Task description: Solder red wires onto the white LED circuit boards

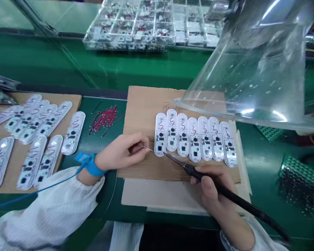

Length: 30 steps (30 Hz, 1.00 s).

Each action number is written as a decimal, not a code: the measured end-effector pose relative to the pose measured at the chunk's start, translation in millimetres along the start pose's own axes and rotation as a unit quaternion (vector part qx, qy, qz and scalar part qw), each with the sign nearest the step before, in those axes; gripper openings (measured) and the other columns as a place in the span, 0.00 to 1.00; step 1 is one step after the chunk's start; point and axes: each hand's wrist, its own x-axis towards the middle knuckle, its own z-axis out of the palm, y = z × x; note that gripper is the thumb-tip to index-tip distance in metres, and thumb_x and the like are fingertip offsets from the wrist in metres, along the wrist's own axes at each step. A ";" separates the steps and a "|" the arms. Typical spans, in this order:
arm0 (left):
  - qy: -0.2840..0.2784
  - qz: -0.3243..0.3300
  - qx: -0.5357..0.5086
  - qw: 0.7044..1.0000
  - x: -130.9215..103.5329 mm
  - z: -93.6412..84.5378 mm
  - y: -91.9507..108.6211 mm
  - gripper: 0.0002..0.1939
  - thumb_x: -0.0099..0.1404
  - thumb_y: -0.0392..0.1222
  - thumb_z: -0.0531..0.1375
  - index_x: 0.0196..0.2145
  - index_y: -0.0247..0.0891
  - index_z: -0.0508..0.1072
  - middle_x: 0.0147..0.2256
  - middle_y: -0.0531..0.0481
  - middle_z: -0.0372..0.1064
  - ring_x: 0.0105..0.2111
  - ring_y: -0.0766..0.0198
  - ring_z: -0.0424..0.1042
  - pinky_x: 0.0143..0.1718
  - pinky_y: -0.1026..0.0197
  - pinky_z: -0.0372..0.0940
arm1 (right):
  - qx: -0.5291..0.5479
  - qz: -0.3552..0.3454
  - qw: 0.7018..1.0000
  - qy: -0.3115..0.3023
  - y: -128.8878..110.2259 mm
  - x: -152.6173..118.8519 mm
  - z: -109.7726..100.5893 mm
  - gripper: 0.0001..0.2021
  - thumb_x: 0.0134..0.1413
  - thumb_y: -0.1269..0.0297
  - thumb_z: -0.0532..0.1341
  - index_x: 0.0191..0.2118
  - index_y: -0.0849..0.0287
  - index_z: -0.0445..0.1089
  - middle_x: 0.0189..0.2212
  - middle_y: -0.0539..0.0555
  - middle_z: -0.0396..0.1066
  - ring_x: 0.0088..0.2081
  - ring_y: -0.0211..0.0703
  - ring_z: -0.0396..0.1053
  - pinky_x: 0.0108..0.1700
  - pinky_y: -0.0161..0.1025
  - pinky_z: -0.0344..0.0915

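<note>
My left hand (131, 150), with a blue wrist strap (92, 165) at its wrist, pinches a thin solder wire (147, 149). The wire's end reaches the lower left edge of the leftmost white circuit board (160, 136). In my right hand (217, 186) is a black soldering iron (191, 170), held like a pen. Its tip lies at the lower right edge of that same board; whether it touches is too fine to tell. Several like boards (193, 139) stand in a row to the right on brown cardboard (146, 170), each with small red wires.
A clear funnel-shaped hood (251, 80) hangs over the right side. Red wires (106, 119) lie in a pile left of the cardboard. More boards (32, 162) cover another cardboard sheet. Divided clear trays (125, 45) stand at the back; black parts (300, 190) lie far right.
</note>
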 end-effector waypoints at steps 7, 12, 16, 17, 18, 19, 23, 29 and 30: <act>-0.011 -0.007 -0.015 1.000 1.0 -1.0 -0.4 0.03 0.74 0.35 0.60 0.39 0.40 0.73 0.24 0.62 0.57 0.22 0.72 0.57 0.24 0.70 0.55 | -0.026 0.014 1.000 -0.008 3.9 -1.6 0.6 0.07 0.76 0.57 0.66 0.53 0.49 0.77 0.36 0.50 0.81 0.32 0.42 0.81 0.34 0.38 0.78; -0.009 -0.010 -0.016 1.000 0.6 -1.2 -0.2 0.03 0.74 0.35 0.60 0.39 0.40 0.72 0.24 0.62 0.58 0.22 0.71 0.57 0.25 0.69 0.55 | 0.004 -0.002 1.000 -0.010 2.2 0.6 0.8 0.08 0.76 0.57 0.66 0.54 0.48 0.77 0.35 0.50 0.80 0.31 0.44 0.81 0.34 0.40 0.79; -0.008 -0.010 -0.014 1.000 0.3 -0.4 -1.4 0.03 0.74 0.36 0.61 0.39 0.40 0.72 0.24 0.62 0.57 0.22 0.71 0.57 0.25 0.69 0.55 | -0.026 -0.002 0.999 -0.024 0.9 3.0 2.1 0.08 0.76 0.55 0.66 0.53 0.49 0.77 0.35 0.49 0.80 0.32 0.41 0.81 0.35 0.37 0.78; -0.008 -0.007 -0.014 1.000 0.2 -0.4 -1.6 0.03 0.74 0.36 0.61 0.39 0.40 0.72 0.24 0.63 0.57 0.22 0.71 0.57 0.25 0.70 0.55 | -0.025 -0.004 0.999 -0.027 0.5 3.8 2.3 0.07 0.76 0.56 0.66 0.53 0.49 0.77 0.35 0.49 0.80 0.32 0.41 0.81 0.35 0.36 0.78; -0.008 -0.004 -0.013 1.000 0.1 -0.6 -1.6 0.03 0.74 0.35 0.61 0.39 0.40 0.72 0.24 0.63 0.57 0.22 0.72 0.57 0.25 0.70 0.55 | -0.020 -0.006 0.999 -0.030 0.0 4.6 2.5 0.07 0.77 0.56 0.66 0.53 0.49 0.77 0.34 0.49 0.80 0.32 0.40 0.81 0.36 0.36 0.78; -0.008 -0.001 -0.013 1.000 0.0 -0.9 -1.5 0.04 0.74 0.35 0.61 0.38 0.40 0.72 0.24 0.63 0.57 0.22 0.72 0.57 0.25 0.70 0.55 | -0.012 -0.009 0.999 -0.031 -0.5 5.3 2.5 0.08 0.77 0.56 0.66 0.53 0.49 0.77 0.34 0.49 0.80 0.32 0.40 0.81 0.36 0.36 0.79; -0.003 0.005 -0.009 1.000 0.6 -2.1 -0.4 0.04 0.73 0.35 0.61 0.38 0.40 0.72 0.24 0.63 0.56 0.22 0.72 0.56 0.25 0.70 0.54 | 0.006 -0.020 0.999 -0.029 -1.9 7.0 2.0 0.09 0.78 0.54 0.65 0.54 0.50 0.77 0.35 0.49 0.81 0.33 0.40 0.81 0.38 0.36 0.79; -0.007 0.008 -0.010 1.000 2.6 -1.9 0.9 0.04 0.73 0.34 0.61 0.38 0.40 0.72 0.24 0.63 0.55 0.22 0.72 0.56 0.25 0.70 0.54 | -0.031 -0.024 0.997 -0.061 -2.6 9.4 1.9 0.09 0.77 0.53 0.65 0.55 0.48 0.76 0.34 0.48 0.82 0.33 0.41 0.82 0.38 0.37 0.79; -0.007 0.010 -0.010 1.000 2.7 -2.0 0.8 0.04 0.73 0.34 0.61 0.38 0.40 0.72 0.24 0.63 0.55 0.22 0.72 0.56 0.25 0.70 0.54 | -0.032 -0.022 0.997 -0.062 -2.5 9.5 1.9 0.09 0.77 0.53 0.65 0.55 0.48 0.76 0.34 0.48 0.82 0.33 0.41 0.82 0.38 0.37 0.79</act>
